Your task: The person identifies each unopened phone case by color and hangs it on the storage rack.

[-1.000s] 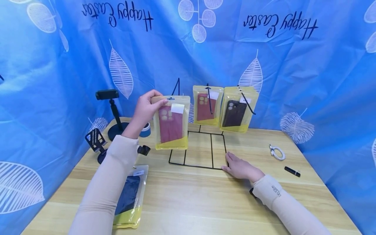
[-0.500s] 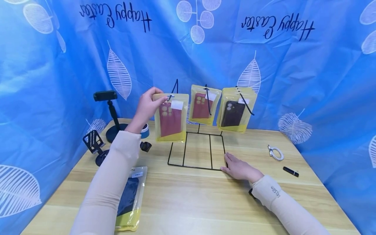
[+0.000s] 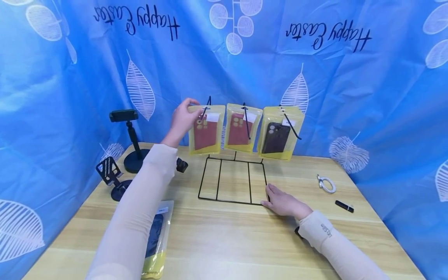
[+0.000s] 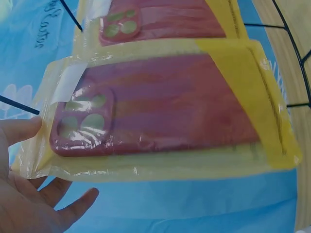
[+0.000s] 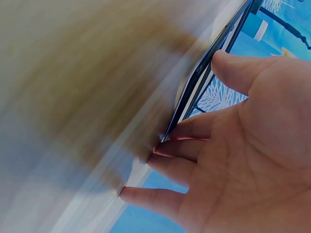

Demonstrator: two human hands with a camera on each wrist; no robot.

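A yellow packet with a red phone case (image 3: 205, 131) (image 4: 160, 121) hangs on the left hook of a black wire rack (image 3: 231, 201). My left hand (image 3: 184, 116) (image 4: 29, 194) is at the packet's top left corner. Its thumb tip touches the top edge, and its fingers lie straight behind the packet. My right hand (image 3: 282, 202) (image 5: 228, 160) lies flat on the table with its fingers pressing the front right corner of the rack's wire base (image 5: 194, 92). A second red-case packet (image 3: 239, 129) (image 4: 165, 19) and a dark-case packet (image 3: 277, 136) hang on the other hooks.
A packet with a blue case (image 3: 155, 238) lies near the front left of the wooden table (image 3: 245, 241). Two black phone stands (image 3: 126, 116) (image 3: 109, 174) are at the back left. A white cable (image 3: 325, 182) and a black stick (image 3: 344, 206) lie at the right. Blue cloth surrounds the table.
My left hand carried the red-case packet back and up onto the rack's left hook, and its pinch has loosened. My right hand stayed on the rack's base.
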